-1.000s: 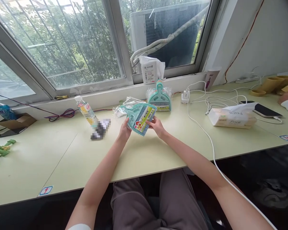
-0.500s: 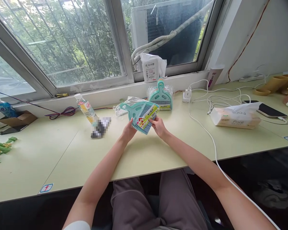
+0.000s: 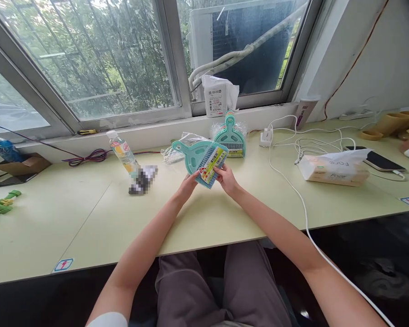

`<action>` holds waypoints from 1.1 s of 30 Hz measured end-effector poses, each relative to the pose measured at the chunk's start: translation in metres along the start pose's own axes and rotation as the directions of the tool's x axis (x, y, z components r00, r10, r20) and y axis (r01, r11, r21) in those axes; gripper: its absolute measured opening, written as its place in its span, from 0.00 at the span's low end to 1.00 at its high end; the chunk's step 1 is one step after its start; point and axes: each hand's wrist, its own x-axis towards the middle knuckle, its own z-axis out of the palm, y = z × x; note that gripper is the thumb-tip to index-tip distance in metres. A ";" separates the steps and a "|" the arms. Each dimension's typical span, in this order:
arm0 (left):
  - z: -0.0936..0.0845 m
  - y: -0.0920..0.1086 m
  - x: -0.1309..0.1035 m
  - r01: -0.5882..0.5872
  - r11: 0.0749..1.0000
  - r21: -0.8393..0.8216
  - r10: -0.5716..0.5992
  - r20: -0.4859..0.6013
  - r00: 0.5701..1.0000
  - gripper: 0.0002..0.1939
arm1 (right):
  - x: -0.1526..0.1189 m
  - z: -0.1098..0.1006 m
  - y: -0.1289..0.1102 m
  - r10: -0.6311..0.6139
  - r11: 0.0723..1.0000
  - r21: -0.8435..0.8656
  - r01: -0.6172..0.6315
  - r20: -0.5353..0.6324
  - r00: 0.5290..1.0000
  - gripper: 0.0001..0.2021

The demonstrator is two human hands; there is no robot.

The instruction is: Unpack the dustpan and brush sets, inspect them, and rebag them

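Above the table I hold a teal mini dustpan (image 3: 192, 158) with its handle pointing to the upper left. A small brush with blue-grey bristles and a yellow-green label (image 3: 214, 164) lies across its pan. My left hand (image 3: 187, 187) is closed on the lower left edge, its thumb by the label's lower corner. At the right side, my right hand (image 3: 227, 180) pinches the set, thumb on the label; the fingers behind are hidden. Just behind stands a stack of similar teal dustpan sets (image 3: 229, 134) in clear wrapping.
Crumpled clear plastic wrapping (image 3: 173, 154) lies behind my left hand. A drink bottle (image 3: 122, 152) stands to the left beside a blurred-out item. To the right are a tissue pack (image 3: 334, 170), a charger with white cables (image 3: 266, 135) and a phone (image 3: 383, 161). One white cable crosses my right arm.
My left hand has shifted slightly right and its thumb now reaches the label's corner. The dustpan set has turned a little. The view has shifted slightly.
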 end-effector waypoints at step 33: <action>0.000 0.002 0.002 -0.183 0.977 -0.109 0.163 -0.169 0.972 0.42 | -0.005 0.005 0.010 0.073 0.996 0.051 -0.068 -0.100 0.992 0.06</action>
